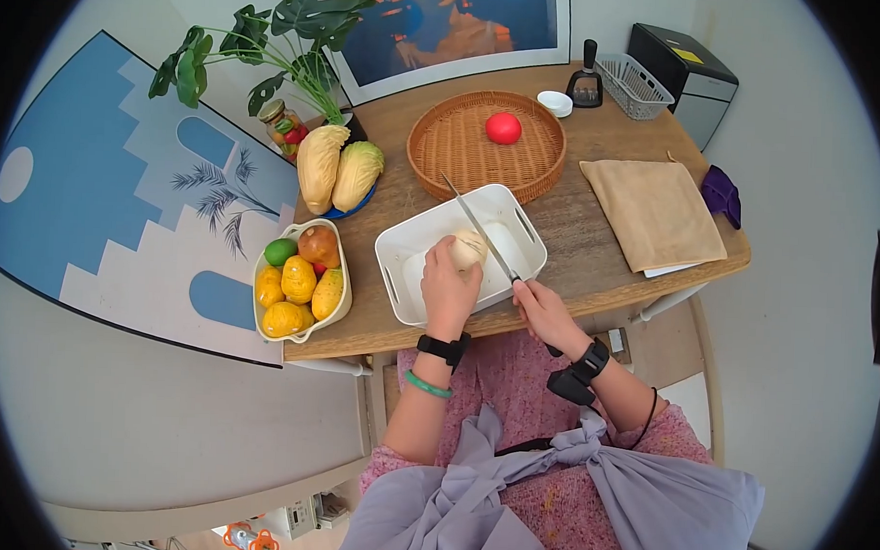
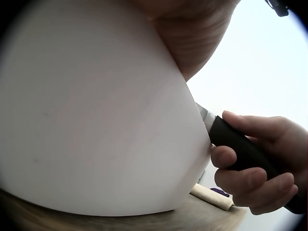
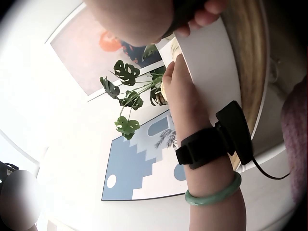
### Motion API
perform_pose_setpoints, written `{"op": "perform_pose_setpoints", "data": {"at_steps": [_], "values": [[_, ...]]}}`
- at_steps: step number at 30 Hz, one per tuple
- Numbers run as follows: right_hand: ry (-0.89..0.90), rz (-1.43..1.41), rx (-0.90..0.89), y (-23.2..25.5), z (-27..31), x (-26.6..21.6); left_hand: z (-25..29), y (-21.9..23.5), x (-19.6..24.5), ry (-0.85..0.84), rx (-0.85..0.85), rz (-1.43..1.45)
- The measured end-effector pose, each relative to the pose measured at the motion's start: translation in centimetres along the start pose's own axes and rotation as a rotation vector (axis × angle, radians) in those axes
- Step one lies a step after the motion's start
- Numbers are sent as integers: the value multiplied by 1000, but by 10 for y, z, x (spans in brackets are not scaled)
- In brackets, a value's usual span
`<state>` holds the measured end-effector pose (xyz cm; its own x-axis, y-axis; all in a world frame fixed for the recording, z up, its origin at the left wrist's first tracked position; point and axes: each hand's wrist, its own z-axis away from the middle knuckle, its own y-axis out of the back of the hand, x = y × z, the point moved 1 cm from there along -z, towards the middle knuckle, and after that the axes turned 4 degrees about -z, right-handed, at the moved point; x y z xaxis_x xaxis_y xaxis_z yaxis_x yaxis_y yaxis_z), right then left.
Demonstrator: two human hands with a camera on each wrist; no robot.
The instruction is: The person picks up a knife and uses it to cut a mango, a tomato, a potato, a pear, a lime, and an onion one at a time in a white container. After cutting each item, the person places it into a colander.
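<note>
My left hand (image 1: 450, 280) grips a pale, cream-coloured rounded piece of food (image 1: 469, 249) inside the white rectangular basin (image 1: 400, 242); its exact kind I cannot tell. In my right hand (image 1: 545, 315) is a knife (image 1: 482, 228), held by its black handle (image 2: 240, 147). The blade slants up and to the left over the basin, just right of the pale piece, with its tip beyond the far rim. From the left wrist, the basin's outer wall (image 2: 96, 120) hides most of the blade and the food.
A wicker tray (image 1: 444, 149) with a red ball-like item (image 1: 503, 129) sits behind the basin. To the left are a fruit basket (image 1: 338, 310) and two napa cabbages (image 1: 358, 175) on a blue plate. A beige cloth bag (image 1: 650, 214) lies right; a plant (image 1: 312, 67) stands at the back.
</note>
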<state>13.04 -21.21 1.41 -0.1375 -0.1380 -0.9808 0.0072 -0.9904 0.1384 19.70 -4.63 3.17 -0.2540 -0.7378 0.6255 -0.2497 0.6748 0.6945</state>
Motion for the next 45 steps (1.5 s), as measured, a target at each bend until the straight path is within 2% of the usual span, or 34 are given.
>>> {"op": "perform_pose_setpoints", "data": {"at_steps": [4, 10, 16, 19, 21, 24, 31, 32, 34, 39, 43, 45], "values": [[-37, -23, 2, -1, 0, -1, -1, -1, -3, 51, -37, 9], [19, 16, -5, -1, 2, -2, -3, -2, -3, 62, -100, 93], [-24, -53, 1, 0, 5, -7, -2, 4, 3, 135, -158, 53], [48, 24, 3, 0, 2, -2, -3, -3, -8, 101, -133, 61], [-52, -48, -7, 1, 4, -6, -3, -5, -12, 102, -129, 50], [-4, -35, 8, -1, 5, -5, -2, -6, -15, 112, -102, 49], [-18, -26, 6, 0, 5, -7, -2, -1, -8, 166, -48, 84], [2, -12, 2, 0, 4, -4, -2, -3, -11, 166, -50, 85], [25, 0, 0, 0, 4, -4, -4, -6, -17, -11, 0, 60], [-33, -59, -5, -1, 7, -10, -2, -5, -12, -13, -25, 64], [-7, -29, -15, -1, 6, -8, -2, -7, -12, -5, -40, 86], [-98, -78, -25, -1, 8, -14, -1, -4, -8, 24, -44, 61]]}}
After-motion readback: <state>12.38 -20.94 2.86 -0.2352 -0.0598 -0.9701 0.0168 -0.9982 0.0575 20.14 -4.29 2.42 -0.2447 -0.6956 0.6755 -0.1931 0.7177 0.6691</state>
